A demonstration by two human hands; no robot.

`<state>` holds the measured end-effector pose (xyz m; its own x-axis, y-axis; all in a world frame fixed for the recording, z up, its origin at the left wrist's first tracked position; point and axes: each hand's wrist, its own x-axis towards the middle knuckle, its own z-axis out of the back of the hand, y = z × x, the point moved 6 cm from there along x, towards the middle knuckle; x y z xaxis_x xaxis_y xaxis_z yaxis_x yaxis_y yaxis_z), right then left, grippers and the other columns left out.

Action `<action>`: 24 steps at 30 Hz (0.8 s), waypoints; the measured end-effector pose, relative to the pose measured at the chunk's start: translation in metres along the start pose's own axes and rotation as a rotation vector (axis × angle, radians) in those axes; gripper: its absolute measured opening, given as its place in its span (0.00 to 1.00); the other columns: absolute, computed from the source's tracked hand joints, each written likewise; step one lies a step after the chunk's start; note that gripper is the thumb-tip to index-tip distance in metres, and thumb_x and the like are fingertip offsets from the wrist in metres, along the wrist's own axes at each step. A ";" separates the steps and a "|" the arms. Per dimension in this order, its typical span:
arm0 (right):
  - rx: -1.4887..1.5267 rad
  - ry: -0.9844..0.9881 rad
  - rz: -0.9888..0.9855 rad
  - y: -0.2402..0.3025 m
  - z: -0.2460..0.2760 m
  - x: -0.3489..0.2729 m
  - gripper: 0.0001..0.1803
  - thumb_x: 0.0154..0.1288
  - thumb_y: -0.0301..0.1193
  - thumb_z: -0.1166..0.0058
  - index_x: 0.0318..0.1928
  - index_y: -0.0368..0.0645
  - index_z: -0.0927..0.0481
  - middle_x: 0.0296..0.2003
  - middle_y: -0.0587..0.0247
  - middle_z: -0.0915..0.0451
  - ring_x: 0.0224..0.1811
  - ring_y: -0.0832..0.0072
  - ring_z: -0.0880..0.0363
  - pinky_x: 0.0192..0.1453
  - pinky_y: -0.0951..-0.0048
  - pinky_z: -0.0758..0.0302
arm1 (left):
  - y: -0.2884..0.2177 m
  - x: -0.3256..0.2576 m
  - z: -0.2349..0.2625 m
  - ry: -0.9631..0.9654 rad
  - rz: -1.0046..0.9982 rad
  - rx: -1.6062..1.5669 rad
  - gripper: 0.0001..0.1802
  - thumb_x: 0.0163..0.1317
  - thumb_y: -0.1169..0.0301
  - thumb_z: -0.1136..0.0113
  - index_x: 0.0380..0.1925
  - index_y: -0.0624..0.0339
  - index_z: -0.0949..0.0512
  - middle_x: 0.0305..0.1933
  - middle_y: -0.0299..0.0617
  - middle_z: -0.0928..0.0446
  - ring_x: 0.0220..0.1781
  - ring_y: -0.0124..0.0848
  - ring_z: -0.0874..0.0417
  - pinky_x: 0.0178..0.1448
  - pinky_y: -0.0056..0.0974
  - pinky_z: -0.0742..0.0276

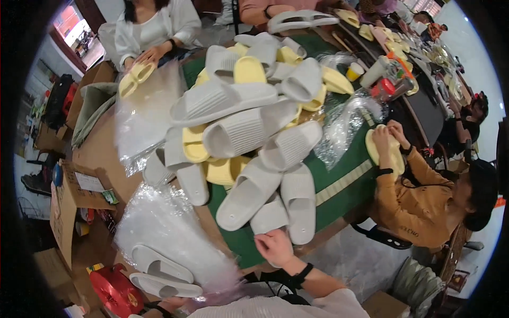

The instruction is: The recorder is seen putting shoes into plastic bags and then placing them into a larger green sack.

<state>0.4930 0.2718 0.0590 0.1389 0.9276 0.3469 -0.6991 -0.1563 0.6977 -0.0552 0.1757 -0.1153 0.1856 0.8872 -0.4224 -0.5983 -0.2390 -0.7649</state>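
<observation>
A big heap of grey slippers (238, 130) and yellow slippers (249, 69) covers the green table (344, 180). My right hand (273, 246), with a black band on its wrist, sits at the near edge of the heap, fingers curled on the heel end of a grey slipper (269, 216). My left hand (170, 303) shows only partly at the bottom edge. It grips a clear plastic bag (169, 233) that holds a pair of grey slippers (161, 274) lying side by side.
A person in white (154, 32) at the far side holds yellow slippers. A person in an orange-brown top (419, 201) on the right handles a yellow slipper. Loose clear bags (143, 116) lie on the left, with cardboard boxes (66, 204) and a red round object (114, 290) below.
</observation>
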 end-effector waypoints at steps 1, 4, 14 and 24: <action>0.030 0.012 -0.010 -0.001 0.001 0.000 0.11 0.49 0.25 0.37 0.35 0.47 0.20 0.25 0.60 0.26 0.28 0.61 0.26 0.30 0.61 0.29 | 0.002 -0.004 0.006 0.009 0.003 -0.009 0.31 0.57 0.53 0.41 0.58 0.56 0.29 0.55 0.46 0.24 0.58 0.49 0.25 0.64 0.50 0.34; 0.101 0.050 -0.035 -0.010 -0.002 -0.006 0.09 0.50 0.25 0.37 0.35 0.48 0.20 0.25 0.61 0.26 0.29 0.60 0.26 0.31 0.61 0.29 | 0.004 -0.001 0.019 0.048 0.026 -0.044 0.31 0.57 0.52 0.41 0.58 0.56 0.29 0.56 0.46 0.24 0.59 0.49 0.26 0.64 0.50 0.34; 0.166 0.063 0.001 -0.015 -0.011 -0.020 0.10 0.55 0.26 0.42 0.39 0.47 0.23 0.35 0.61 0.29 0.38 0.59 0.27 0.41 0.59 0.30 | -0.057 0.077 -0.044 0.053 0.132 -0.192 0.32 0.58 0.51 0.42 0.60 0.55 0.30 0.57 0.45 0.25 0.60 0.48 0.27 0.66 0.50 0.36; 0.152 0.077 -0.006 -0.017 -0.005 -0.009 0.08 0.48 0.26 0.38 0.31 0.47 0.21 0.29 0.58 0.27 0.32 0.56 0.25 0.34 0.57 0.28 | -0.039 -0.004 -0.010 -0.045 0.218 -0.104 0.34 0.60 0.47 0.48 0.63 0.52 0.35 0.64 0.43 0.32 0.67 0.44 0.35 0.67 0.50 0.38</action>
<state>0.5003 0.2674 0.0411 0.0844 0.9509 0.2977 -0.5835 -0.1950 0.7883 -0.0245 0.1776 -0.0884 0.0252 0.8264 -0.5626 -0.5362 -0.4638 -0.7053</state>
